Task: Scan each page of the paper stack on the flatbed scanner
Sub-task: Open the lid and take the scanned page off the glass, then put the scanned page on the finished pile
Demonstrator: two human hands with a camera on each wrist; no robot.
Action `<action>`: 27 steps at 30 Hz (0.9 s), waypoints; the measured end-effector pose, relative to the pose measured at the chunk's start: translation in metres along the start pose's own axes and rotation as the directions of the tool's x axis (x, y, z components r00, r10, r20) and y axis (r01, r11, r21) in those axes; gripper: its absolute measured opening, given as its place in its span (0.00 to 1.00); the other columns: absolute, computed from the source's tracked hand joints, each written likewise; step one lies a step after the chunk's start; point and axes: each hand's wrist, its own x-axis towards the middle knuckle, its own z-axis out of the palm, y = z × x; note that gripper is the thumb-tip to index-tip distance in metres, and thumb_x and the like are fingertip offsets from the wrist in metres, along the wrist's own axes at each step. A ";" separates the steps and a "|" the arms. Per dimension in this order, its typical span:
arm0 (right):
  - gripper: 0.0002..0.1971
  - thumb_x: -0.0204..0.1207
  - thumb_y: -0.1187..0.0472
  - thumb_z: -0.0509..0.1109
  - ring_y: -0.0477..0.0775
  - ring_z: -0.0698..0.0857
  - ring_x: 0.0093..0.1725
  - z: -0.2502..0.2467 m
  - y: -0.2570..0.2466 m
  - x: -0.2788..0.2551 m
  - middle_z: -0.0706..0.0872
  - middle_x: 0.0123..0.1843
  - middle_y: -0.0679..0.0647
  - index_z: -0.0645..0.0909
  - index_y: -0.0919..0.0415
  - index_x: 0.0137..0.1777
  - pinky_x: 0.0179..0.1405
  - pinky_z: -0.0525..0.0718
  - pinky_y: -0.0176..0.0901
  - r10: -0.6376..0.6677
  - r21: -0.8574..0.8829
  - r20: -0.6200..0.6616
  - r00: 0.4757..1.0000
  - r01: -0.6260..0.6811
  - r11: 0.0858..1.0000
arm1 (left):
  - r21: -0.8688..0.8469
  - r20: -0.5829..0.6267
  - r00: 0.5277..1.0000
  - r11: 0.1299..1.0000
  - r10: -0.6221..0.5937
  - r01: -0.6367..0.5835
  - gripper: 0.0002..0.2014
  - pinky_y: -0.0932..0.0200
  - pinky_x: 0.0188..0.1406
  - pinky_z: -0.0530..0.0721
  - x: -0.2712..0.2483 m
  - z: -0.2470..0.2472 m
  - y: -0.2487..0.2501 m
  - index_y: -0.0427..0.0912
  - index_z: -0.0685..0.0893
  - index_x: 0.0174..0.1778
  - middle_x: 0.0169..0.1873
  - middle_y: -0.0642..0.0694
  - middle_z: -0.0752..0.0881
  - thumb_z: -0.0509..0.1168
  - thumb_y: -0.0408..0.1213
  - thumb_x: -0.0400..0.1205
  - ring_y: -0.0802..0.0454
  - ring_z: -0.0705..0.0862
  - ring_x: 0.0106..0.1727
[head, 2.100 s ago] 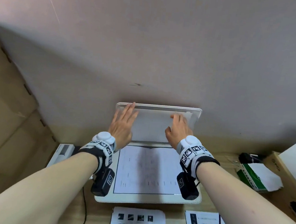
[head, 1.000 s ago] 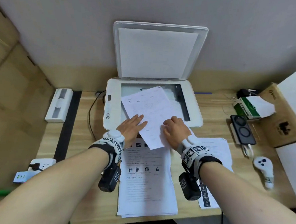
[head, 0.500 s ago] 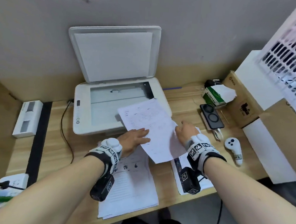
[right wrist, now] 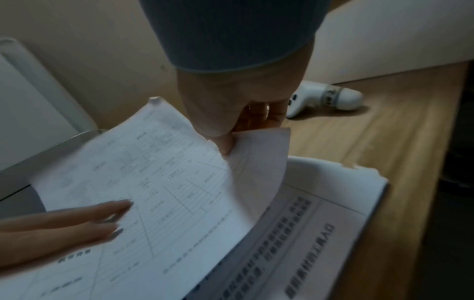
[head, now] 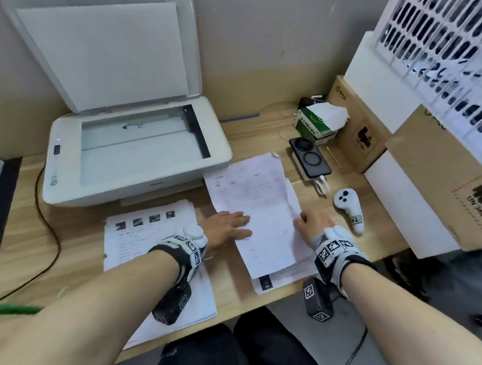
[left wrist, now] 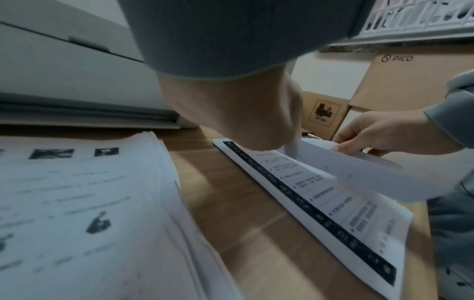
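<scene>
The white flatbed scanner (head: 49, 169) stands at the back left with its lid (head: 107, 44) raised and its glass (head: 139, 152) bare. One printed sheet (head: 255, 200) lies slanted over the right pile of pages (head: 281, 276). My left hand (head: 226, 227) rests with straight fingers (right wrist: 89, 215) on the sheet's left part. My right hand (head: 311, 220) pinches the sheet's right edge, thumb on top (right wrist: 225, 146). A thicker paper stack (head: 145, 232) lies in front of the scanner; the left wrist view shows this stack (left wrist: 77, 203) beside the right pile (left wrist: 333, 203).
Right of the papers lie a phone on a power bank (head: 310, 158) and a white controller (head: 349, 207). A green tissue box (head: 318, 119) and cardboard boxes (head: 434, 173) fill the back right. A cable (head: 45, 225) runs left of the stack.
Both hands left the raised lid, drew the sheet off the glass and carried it right and down over the right pile. The head view has swung to the right.
</scene>
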 end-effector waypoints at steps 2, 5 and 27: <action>0.17 0.76 0.57 0.67 0.62 0.77 0.31 0.005 0.017 -0.005 0.75 0.29 0.58 0.68 0.59 0.28 0.26 0.64 0.46 0.016 0.014 -0.020 1.000 -0.016 1.000 | 0.042 0.083 0.996 0.999 -0.026 0.022 0.26 0.53 0.82 0.46 0.011 0.005 0.008 0.53 0.62 0.84 0.85 0.46 0.52 0.50 0.29 0.90 0.47 0.48 0.86; 0.13 0.76 0.57 0.67 0.66 0.82 0.38 0.007 0.023 -0.006 0.83 0.36 0.61 0.72 0.59 0.31 0.33 0.73 0.49 0.041 0.005 -0.029 0.999 -0.041 0.999 | 0.041 0.180 0.980 0.996 -0.081 0.075 0.23 0.54 0.81 0.44 0.025 0.003 0.009 0.57 0.60 0.84 0.86 0.48 0.50 0.46 0.38 0.92 0.47 0.46 0.86; 0.07 0.72 0.57 0.73 0.61 0.84 0.53 0.020 0.002 -0.012 0.84 0.49 0.53 0.77 0.53 0.43 0.48 0.82 0.49 0.080 0.171 0.030 0.996 -0.084 0.982 | 0.022 0.088 0.979 0.983 -0.185 0.184 0.28 0.55 0.78 0.62 0.007 0.006 0.007 0.47 0.66 0.82 0.84 0.44 0.60 0.56 0.31 0.84 0.44 0.63 0.83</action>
